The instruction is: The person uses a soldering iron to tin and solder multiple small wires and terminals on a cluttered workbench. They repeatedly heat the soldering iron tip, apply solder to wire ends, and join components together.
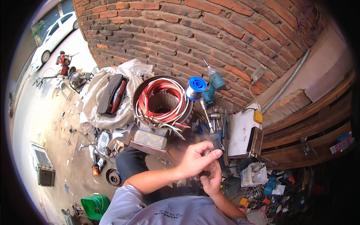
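My left hand [198, 159] is closed, its fingers curled and its thumb stretched across toward the right. Just below it my right hand [212, 180] is closed too, thumb and fingertips drawn together close to the left palm. Whatever lies between the fingers is too small or hidden to name. Right behind the left thumb runs a dark cylindrical handle [216, 141] with a bright metal shaft; whether the hand touches it I cannot tell. Beyond the hands stands a motor stator [165, 101] inside a round housing, with coils of red and white wire [148, 98] heaped on it.
A blue-rimmed spool [195, 88] and a teal cordless drill [216, 79] stand by the brick wall [168, 37]. A grey block [150, 139] sits before the stator. Right are a white box [240, 133] and cluttered parts; left, a glasses-like case [110, 93] and green bucket [93, 207].
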Action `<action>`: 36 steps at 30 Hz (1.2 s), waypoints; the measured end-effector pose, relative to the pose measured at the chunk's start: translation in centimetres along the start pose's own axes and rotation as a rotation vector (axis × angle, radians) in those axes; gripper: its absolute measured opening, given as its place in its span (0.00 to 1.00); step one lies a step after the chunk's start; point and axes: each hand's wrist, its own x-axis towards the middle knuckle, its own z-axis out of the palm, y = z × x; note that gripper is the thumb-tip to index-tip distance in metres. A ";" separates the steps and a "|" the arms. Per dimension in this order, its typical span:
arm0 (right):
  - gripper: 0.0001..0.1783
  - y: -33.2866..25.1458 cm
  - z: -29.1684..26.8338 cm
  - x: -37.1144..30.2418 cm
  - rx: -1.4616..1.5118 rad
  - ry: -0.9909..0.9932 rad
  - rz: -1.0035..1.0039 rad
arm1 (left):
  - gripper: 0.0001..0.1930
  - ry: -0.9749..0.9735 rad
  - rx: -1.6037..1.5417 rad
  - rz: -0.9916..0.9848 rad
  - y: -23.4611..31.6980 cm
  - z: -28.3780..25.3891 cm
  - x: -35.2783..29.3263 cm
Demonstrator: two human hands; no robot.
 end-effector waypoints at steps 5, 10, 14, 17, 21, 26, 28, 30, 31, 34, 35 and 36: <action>0.62 -1.9 -0.1 4.0 -0.113 0.195 -0.337 | 0.11 -0.077 -0.003 -0.030 -0.8 0.5 -0.4; 0.46 -2.9 -0.5 5.0 -0.432 0.266 -0.567 | 0.10 -0.121 -0.004 -0.011 -1.3 0.9 -0.8; 0.36 -4.1 -0.6 6.0 -0.625 0.301 -0.685 | 0.10 -0.131 0.183 0.026 -0.1 0.8 -0.7; 0.43 -4.5 -1.9 5.8 -0.631 0.287 -0.672 | 0.10 -0.121 0.373 0.218 2.0 1.7 -0.9; 0.44 -3.8 -3.9 4.7 -0.307 0.454 -0.560 | 0.11 -0.139 0.548 0.307 2.8 1.8 -1.4; 0.40 -5.6 -6.0 4.3 0.156 0.513 -0.390 | 0.11 -0.193 0.635 0.345 4.3 1.3 -1.7; 0.37 -6.2 -6.5 4.4 0.322 0.526 -0.347 | 0.10 -0.178 0.671 0.393 4.6 0.6 -2.0; 0.26 -6.8 -6.4 4.7 0.345 0.536 -0.332 | 0.07 -0.198 0.774 0.319 5.6 -0.5 -2.4; 0.24 -7.0 -6.4 4.9 0.357 0.507 -0.344 | 0.06 -0.192 0.779 0.350 6.0 -1.0 -2.4; 0.19 -7.0 -6.2 5.4 0.401 0.439 -0.347 | 0.05 -0.144 0.815 0.393 7.1 -1.8 -2.5; 0.17 -6.9 -6.1 5.4 0.418 0.419 -0.343 | 0.05 -0.126 0.839 0.412 7.4 -2.1 -2.7; 0.17 -6.8 -6.2 5.3 0.419 0.415 -0.317 | 0.05 -0.107 0.864 0.431 7.5 -2.4 -2.8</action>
